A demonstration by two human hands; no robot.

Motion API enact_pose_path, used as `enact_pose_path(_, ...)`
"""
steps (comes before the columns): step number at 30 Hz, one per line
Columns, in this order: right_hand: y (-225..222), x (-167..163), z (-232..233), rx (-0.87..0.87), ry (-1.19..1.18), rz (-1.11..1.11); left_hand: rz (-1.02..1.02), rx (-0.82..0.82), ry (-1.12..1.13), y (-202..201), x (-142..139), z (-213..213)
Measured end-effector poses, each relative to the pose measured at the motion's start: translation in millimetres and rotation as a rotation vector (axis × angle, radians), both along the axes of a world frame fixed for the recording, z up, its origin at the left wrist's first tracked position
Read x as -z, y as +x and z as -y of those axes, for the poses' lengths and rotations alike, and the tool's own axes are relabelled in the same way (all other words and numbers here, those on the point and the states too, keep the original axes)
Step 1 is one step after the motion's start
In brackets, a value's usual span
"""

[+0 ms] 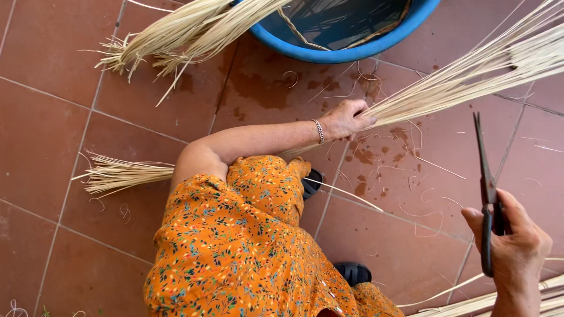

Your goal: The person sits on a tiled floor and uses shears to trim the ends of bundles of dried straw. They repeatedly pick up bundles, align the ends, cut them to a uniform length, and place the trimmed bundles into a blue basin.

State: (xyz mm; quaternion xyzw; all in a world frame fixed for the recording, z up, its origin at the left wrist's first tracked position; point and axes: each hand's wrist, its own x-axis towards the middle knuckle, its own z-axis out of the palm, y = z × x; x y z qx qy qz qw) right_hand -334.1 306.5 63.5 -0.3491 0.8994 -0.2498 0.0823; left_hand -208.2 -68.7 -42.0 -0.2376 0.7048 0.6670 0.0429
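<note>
My left hand (345, 119), with a metal bracelet at the wrist, is closed around the narrow end of a long bundle of pale straw-like reeds (470, 76) that fans out toward the upper right. My right hand (517, 252) grips the handles of dark scissors (485, 176). Their blades point upward, look closed, and sit below the bundle without touching it. My orange flowered dress (235, 246) fills the lower middle, with black sandals beside it.
A blue basin (352, 53) holding water stands at the top, with a reed bundle (176, 32) draped over its rim. Another bundle (117, 174) lies on the red tile floor at left, and more reeds (499, 299) at bottom right. Thin trimmings and wet patches lie around the tiles.
</note>
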Motion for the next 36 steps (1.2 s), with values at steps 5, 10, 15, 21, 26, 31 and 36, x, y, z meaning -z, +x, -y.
enact_pose_path(5,5,-18,-1,0.034,0.084,-0.049,-0.341,-0.100,-0.102,-8,10,-10)
enact_pose_path(10,17,-43,0,0.083,0.043,-0.034,-0.203,-0.132,0.026,5,5,-29)
enact_pose_path(15,19,-47,6,-0.055,0.007,-0.243,-0.098,-0.086,0.224,18,-20,-39)
enact_pose_path(21,17,-38,2,-0.021,0.141,-0.179,-0.118,-0.058,0.347,25,-29,-38)
enact_pose_path(26,15,-32,-15,0.098,-0.002,0.071,-0.123,-0.017,0.376,29,-22,-39)
enact_pose_path(31,10,-26,-17,0.241,-0.387,0.629,-0.124,-0.012,0.343,33,-19,-43)
enact_pose_path(36,16,-26,-5,0.064,-0.676,1.030,-0.118,0.005,0.226,35,-20,-47)
